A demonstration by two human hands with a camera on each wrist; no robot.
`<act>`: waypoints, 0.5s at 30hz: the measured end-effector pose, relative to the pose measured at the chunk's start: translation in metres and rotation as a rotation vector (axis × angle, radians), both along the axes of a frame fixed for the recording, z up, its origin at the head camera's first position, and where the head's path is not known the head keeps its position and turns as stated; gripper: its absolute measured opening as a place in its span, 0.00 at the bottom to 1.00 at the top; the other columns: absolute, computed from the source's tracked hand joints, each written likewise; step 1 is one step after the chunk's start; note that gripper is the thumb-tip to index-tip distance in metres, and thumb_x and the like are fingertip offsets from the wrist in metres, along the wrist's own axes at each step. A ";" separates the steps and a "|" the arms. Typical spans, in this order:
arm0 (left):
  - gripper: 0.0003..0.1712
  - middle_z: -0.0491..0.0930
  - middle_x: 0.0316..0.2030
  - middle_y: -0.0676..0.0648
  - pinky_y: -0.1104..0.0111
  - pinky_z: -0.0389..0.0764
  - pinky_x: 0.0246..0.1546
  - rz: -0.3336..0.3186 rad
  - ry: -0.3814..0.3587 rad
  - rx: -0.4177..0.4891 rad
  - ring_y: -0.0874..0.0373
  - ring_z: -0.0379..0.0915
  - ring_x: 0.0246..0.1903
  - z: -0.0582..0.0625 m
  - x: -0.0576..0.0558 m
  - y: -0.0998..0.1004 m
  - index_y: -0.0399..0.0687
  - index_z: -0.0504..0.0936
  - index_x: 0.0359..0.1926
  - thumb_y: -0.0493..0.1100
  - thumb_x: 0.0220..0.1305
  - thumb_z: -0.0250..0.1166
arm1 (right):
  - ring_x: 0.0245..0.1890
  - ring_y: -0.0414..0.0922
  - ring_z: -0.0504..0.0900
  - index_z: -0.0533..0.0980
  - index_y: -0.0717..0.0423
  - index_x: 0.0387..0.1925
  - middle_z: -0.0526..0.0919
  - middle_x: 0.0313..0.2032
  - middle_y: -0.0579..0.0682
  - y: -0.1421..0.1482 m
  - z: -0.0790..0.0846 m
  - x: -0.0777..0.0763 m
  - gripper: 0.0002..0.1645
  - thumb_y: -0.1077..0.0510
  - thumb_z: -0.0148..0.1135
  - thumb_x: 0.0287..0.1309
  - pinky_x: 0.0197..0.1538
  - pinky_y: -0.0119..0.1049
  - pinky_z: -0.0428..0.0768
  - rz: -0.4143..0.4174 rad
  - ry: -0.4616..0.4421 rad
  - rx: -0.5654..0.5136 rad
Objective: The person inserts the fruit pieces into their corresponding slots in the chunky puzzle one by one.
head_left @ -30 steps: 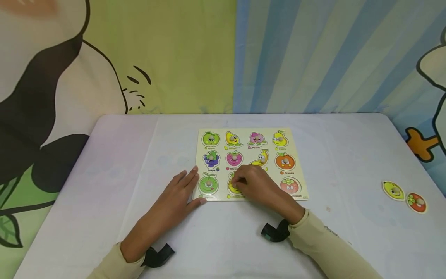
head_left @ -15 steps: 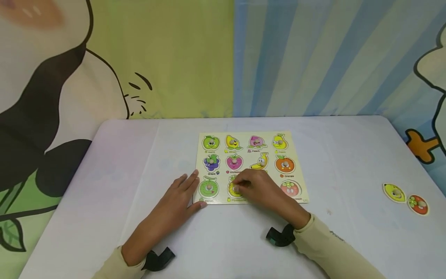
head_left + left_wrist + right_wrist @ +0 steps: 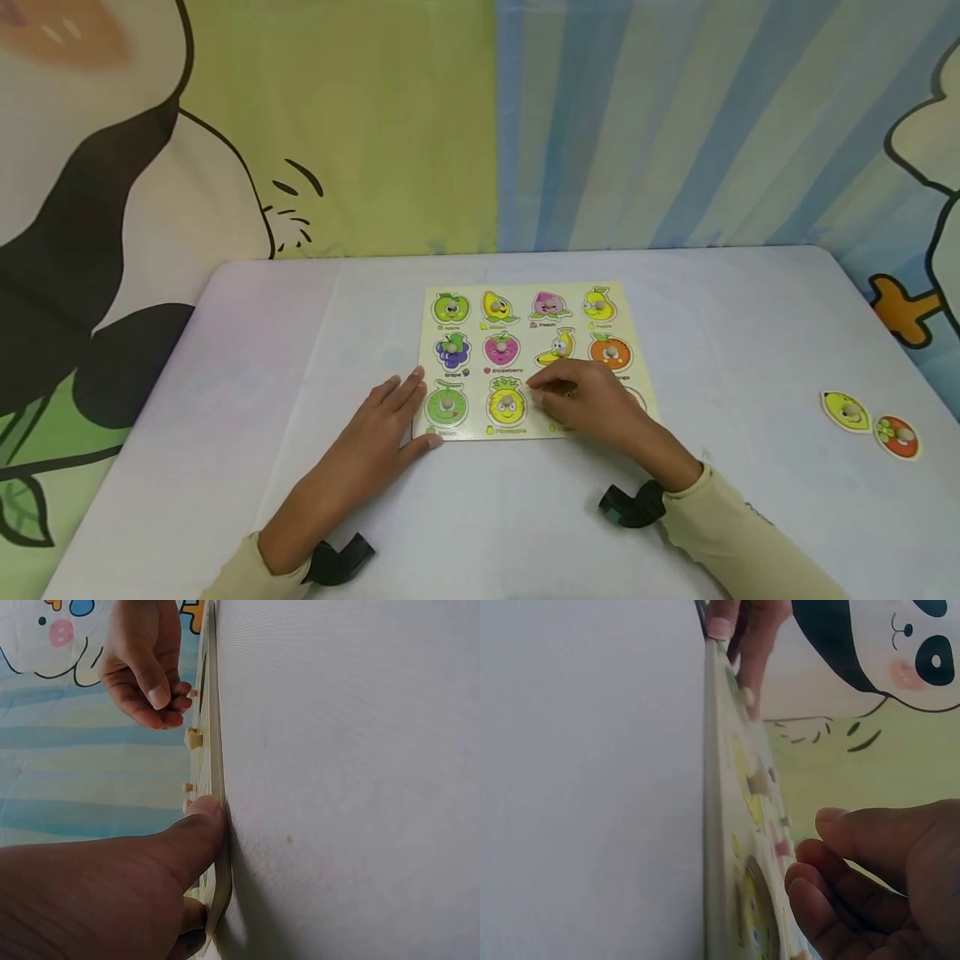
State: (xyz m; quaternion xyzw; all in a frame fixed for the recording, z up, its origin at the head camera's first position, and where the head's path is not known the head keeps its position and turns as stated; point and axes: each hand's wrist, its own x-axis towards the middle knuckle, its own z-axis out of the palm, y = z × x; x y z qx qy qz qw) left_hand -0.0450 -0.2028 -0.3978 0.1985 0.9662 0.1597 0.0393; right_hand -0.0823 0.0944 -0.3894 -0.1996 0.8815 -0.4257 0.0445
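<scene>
A fruit puzzle board (image 3: 522, 293) lies flat on the table, with knobbed fruit pieces in its slots. The pineapple piece (image 3: 507, 410) sits in the bottom row, its knob uncovered. My left hand (image 3: 367, 446) rests at the board's left side, thumb on the front edge (image 3: 204, 806) and straight fingers along the side. Just right of the pineapple, my right hand (image 3: 592, 402) hovers over the bottom row with loosely bent fingers. In the right wrist view, thumb (image 3: 547, 403) and fingers are apart with nothing between them. That hand hides part of the bottom row's right side.
Far to the right on the white table (image 3: 735, 358) lie two loose knobbed pieces: a yellow lemon (image 3: 846, 412) and a red tomato-like piece (image 3: 897, 437). A printed cloth (image 3: 420, 125) stands behind the table. Each wrist carries a black camera mount (image 3: 633, 505).
My right hand has let go of the pineapple piece and moved right, uncovering it. My left hand stays at the board's left edge.
</scene>
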 end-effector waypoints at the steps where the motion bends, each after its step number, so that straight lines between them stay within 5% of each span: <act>1: 0.47 0.56 0.72 0.42 0.48 0.64 0.63 -0.001 0.002 0.000 0.36 0.53 0.68 0.000 0.000 0.000 0.36 0.64 0.70 0.55 0.57 0.71 | 0.35 0.37 0.80 0.85 0.53 0.40 0.83 0.36 0.41 0.002 0.001 0.000 0.09 0.63 0.70 0.55 0.40 0.34 0.80 -0.012 0.001 0.000; 15: 0.47 0.56 0.72 0.42 0.49 0.64 0.63 -0.004 0.010 -0.011 0.37 0.54 0.68 -0.001 0.000 -0.001 0.36 0.64 0.70 0.56 0.57 0.71 | 0.35 0.42 0.82 0.85 0.56 0.41 0.84 0.38 0.47 0.045 0.002 -0.004 0.10 0.66 0.69 0.55 0.37 0.31 0.80 -0.122 0.046 0.023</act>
